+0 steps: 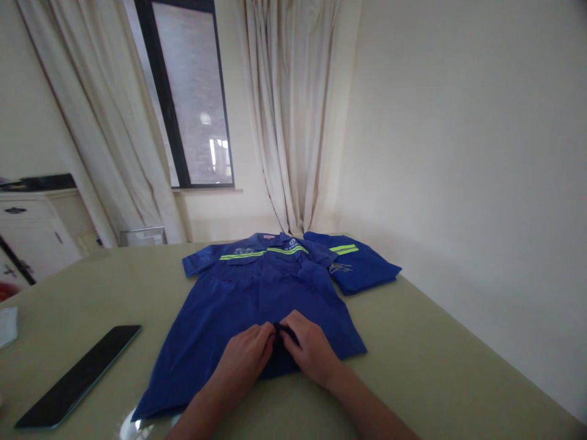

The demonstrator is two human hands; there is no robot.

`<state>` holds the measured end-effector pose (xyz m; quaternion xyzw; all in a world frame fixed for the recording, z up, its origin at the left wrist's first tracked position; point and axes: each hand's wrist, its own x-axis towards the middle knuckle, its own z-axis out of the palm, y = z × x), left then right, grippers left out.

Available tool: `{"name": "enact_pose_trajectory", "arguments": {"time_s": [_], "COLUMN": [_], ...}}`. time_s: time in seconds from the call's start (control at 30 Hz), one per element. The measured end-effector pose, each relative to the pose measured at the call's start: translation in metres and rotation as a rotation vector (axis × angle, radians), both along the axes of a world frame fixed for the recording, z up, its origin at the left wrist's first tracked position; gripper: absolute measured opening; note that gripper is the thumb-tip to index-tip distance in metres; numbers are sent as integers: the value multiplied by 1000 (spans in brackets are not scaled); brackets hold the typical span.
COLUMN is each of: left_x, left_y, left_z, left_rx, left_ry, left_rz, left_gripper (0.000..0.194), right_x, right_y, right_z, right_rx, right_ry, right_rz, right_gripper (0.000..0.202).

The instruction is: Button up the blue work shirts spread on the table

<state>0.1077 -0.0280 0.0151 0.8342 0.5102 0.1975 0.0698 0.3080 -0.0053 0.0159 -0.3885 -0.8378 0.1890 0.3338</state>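
A blue short-sleeved work shirt [229, 305] with yellow-green stripes lies spread front up, its collar toward the far side and its hem near me. At the middle of the lower front, my left hand [247, 351] pinches the cloth with closed fingers. Right beside it, my right hand [309, 345] is also closed on the shirt, with a small dark fold of fabric raised between the two hands. A folded blue garment [362, 269] with a similar stripe lies at the back right, touching the shirt's sleeve.
The green table [426, 366] borders a wall on the right. A long black flat object [82, 373] lies at the left, near a white item [8, 326] at the edge of view. Behind are curtains, a window and a white cabinet [36, 226].
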Motion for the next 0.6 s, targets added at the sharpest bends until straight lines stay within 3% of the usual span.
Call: {"name": "enact_pose_trajectory", "arguments": {"time_s": [0.13, 0.23, 0.37, 0.6], "left_x": [-9, -15, -12, -7], "left_y": [3, 0, -3, 3], "left_z": [2, 7, 9, -1], "left_rx": [-78, -83, 13, 243], "left_ry": [-22, -43, 19, 195], "left_rz": [-84, -174, -182, -149], "left_gripper": [4, 14, 16, 17], "right_x": [-4, -5, -6, -7], "right_y": [0, -1, -5, -5], "right_z": [-8, -11, -8, -3], "right_rx": [-72, -92, -85, -119], "right_ry": [89, 86, 90, 121], "right_rz": [-19, -18, -27, -56], "right_gripper": [6, 8, 11, 13]}}
